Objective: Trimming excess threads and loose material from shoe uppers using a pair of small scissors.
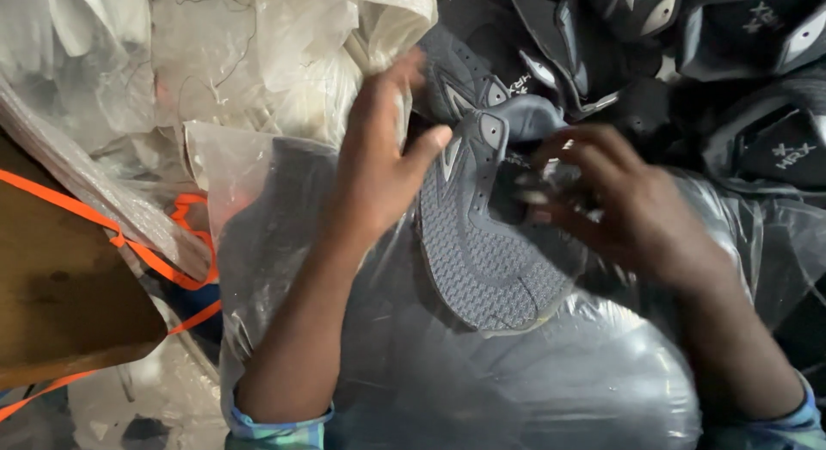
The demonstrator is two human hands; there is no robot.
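Note:
A dark grey mesh shoe upper (482,252) lies on a clear plastic sheet (516,381) over my lap. My left hand (379,157) hovers at the upper's left edge, fingers spread, thumb touching near its silver-trimmed side. My right hand (619,209) is blurred and curled over the upper's opening on the right, gripping it there. What sits under its fingers is hidden.
A heap of black and grey shoe uppers (688,54) fills the top right. Crumpled clear plastic bags (258,54) pile at the top left. A brown board (60,286) with orange straps (146,256) stands at the left.

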